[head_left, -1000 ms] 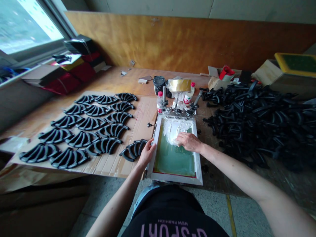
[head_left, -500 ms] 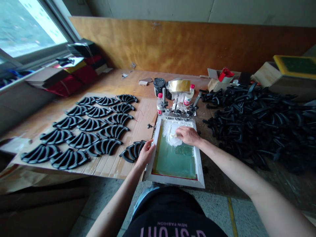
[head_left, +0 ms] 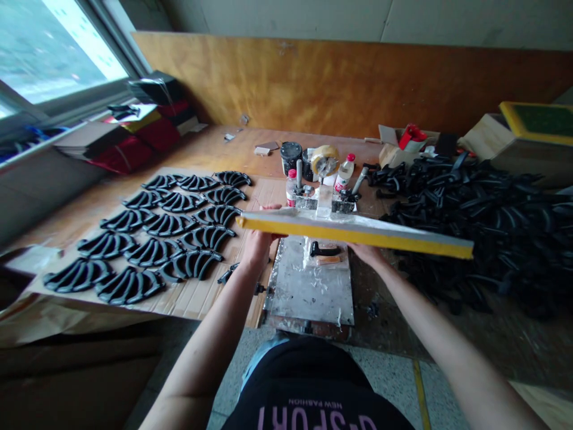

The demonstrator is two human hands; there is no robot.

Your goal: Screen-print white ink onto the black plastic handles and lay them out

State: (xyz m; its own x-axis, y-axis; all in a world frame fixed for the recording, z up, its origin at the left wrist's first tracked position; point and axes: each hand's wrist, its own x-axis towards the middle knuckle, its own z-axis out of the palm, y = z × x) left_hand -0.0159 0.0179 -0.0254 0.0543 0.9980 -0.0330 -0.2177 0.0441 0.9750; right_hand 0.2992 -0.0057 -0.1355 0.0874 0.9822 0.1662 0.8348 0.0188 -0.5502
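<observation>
The black piece [head_left: 325,251] lies on the metal plate [head_left: 308,292], between the person's hands and beyond the plate's middle — its long axis roughly left to right, the right hand [head_left: 367,252] nearer it than the left hand [head_left: 256,245]. The hands are well apart, each partly behind the raised frame [head_left: 358,235]; I cannot tell whether either is closed on it. The frame's visible edge runs crosswise, its right end lower. Open metal stretches from the piece to the plate's near edge. Cardboard [head_left: 264,188] borders the left side; a dark heap [head_left: 483,203] crowds the desk [head_left: 215,143] rightward.
</observation>
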